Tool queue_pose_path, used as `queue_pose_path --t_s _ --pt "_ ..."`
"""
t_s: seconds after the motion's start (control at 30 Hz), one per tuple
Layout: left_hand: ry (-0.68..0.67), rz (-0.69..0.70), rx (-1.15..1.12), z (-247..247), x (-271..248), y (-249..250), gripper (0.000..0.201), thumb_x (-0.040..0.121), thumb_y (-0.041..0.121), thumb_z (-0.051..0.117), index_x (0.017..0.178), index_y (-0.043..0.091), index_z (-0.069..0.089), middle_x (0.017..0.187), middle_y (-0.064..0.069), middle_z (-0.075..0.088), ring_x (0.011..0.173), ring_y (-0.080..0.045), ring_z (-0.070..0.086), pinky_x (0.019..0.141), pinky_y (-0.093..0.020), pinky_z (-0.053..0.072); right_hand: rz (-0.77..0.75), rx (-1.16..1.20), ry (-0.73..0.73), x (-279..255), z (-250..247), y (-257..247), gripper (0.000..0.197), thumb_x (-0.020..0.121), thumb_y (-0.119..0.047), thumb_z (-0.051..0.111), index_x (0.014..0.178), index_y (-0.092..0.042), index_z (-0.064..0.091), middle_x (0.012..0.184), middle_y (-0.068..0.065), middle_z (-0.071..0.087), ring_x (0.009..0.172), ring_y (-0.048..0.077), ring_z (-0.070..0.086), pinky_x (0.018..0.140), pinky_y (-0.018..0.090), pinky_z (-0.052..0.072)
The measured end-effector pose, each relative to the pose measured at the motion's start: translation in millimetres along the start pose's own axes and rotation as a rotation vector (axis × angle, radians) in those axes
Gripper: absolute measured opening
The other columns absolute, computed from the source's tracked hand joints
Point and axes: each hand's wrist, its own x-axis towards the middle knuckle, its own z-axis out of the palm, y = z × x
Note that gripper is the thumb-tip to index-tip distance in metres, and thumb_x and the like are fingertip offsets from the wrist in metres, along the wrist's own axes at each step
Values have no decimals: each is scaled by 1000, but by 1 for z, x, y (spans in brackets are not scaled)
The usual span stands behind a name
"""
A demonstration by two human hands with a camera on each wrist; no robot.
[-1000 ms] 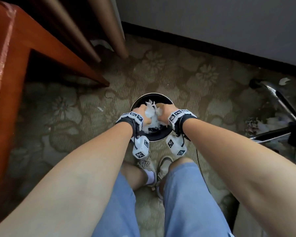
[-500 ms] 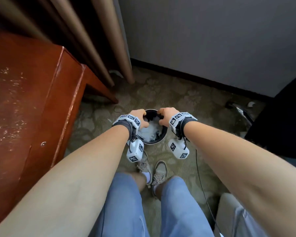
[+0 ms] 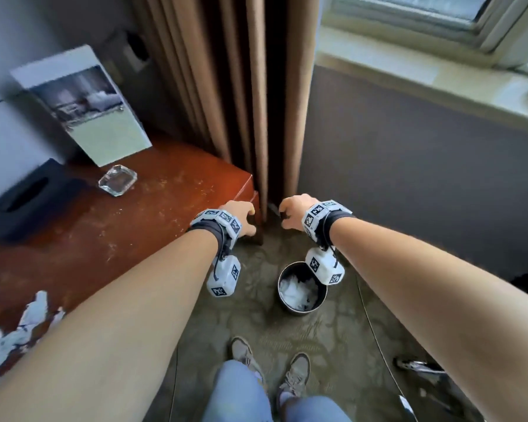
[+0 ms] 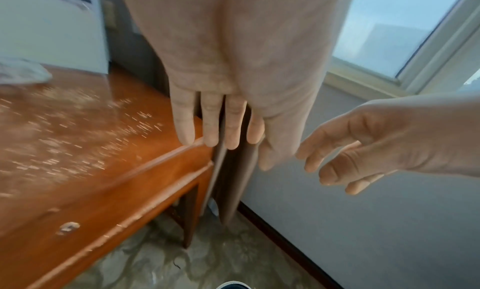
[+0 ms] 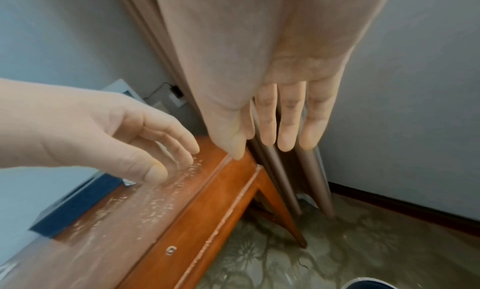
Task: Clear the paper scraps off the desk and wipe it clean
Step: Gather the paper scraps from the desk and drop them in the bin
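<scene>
The red-brown desk fills the left of the head view, dusted with pale specks. Several white paper scraps lie on it at the lower left. A round dark bin stands on the carpet with white paper inside. My left hand hovers over the desk's right corner, fingers relaxed and empty. My right hand hangs in the air beside it, in front of the curtain, also empty with loose fingers. The hands are a short gap apart.
On the desk stand a black tissue box, a glass ashtray and a leaning picture card. A brown curtain hangs behind the corner. A chair base and a cable lie on the carpet.
Both hands let go of the paper into the bin and rose to desk height. The view lifted from the floor to the desk top.
</scene>
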Motion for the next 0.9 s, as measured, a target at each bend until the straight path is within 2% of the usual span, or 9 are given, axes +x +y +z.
queue_pose_path --t_s 0.1,0.17,0.2,0.27,0.4,0.6,0.73,0.9 --pt "45 -80 -18 -27 -36 -46 51 82 32 68 131 21 54 128 -3 60 110 -27 59 89 -32 48 -86 -77 9 -4 -14 -56 44 78 -38 67 122 -32 61 116 -1 65 102 25 63 86 33 52" --pt "81 -128 -45 -40 -60 -79 51 82 34 68 130 23 54 127 -3 60 109 -26 59 88 -33 49 -139 -141 5 -7 -18 -99 39 80 -35 65 118 -29 63 111 0 66 96 24 64 79 30 53" --pt "96 -154 -62 -45 -73 -97 52 81 35 69 130 24 54 126 -3 60 108 -26 60 88 -34 50 -158 -186 1 -8 -17 -122 38 81 -34 64 118 -27 63 111 1 66 95 24 64 76 30 53" --pt "126 -198 -92 -52 -97 -137 53 81 36 69 130 24 54 125 -4 61 107 -26 60 88 -35 51 -194 -268 -13 -7 -13 -169 42 85 -31 63 126 -24 59 116 4 63 99 24 64 79 31 55" --pt "171 -280 -139 -54 -145 -226 52 82 35 69 130 22 55 125 -4 61 108 -25 59 89 -35 50 -285 -281 -50 -1 8 -265 57 87 -31 67 140 -26 48 128 4 58 108 25 62 87 32 54" --pt "192 -393 -219 -41 -211 -352 48 82 35 70 126 22 58 120 -3 62 108 -25 58 90 -32 47 -393 -343 -98 9 67 -397 47 87 -35 66 133 -30 56 123 1 63 104 22 64 82 31 55" --pt "182 -450 -277 -16 -247 -414 45 82 30 70 124 20 59 119 -4 63 108 -25 57 90 -32 47 -424 -369 -162 11 112 -451 48 88 -32 66 134 -28 55 123 0 64 97 20 64 74 26 51" --pt "112 -501 -342 28 -270 -459 41 85 22 67 125 13 59 118 -8 63 102 -26 60 82 -31 48 -434 -416 -259 14 172 -478 52 86 -28 71 136 -23 55 129 -1 62 108 18 64 87 31 56"
